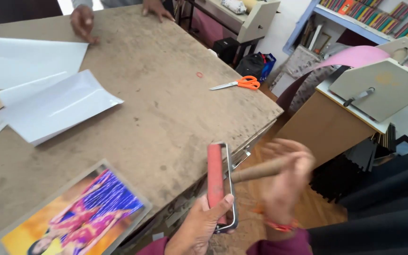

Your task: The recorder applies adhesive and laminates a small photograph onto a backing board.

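A hand roller with a red rubber drum (215, 179), metal frame and wooden handle (259, 170) is held off the table's near right corner. My left hand (203, 225) grips the red drum and frame from below. My right hand (286, 177), blurred, is wrapped around the wooden handle. A colourful printed photo on a grey board (74, 217) lies on the worn wooden table (166, 104) at the lower left, close to my left hand.
Glossy white sheets (48, 106) lie at the table's left. Orange-handled scissors (239, 83) and a small rubber band (199, 74) rest near the right edge. Another person's hands (83, 21) touch the far edge. A cabinet with a grey board (378, 87) stands to the right.
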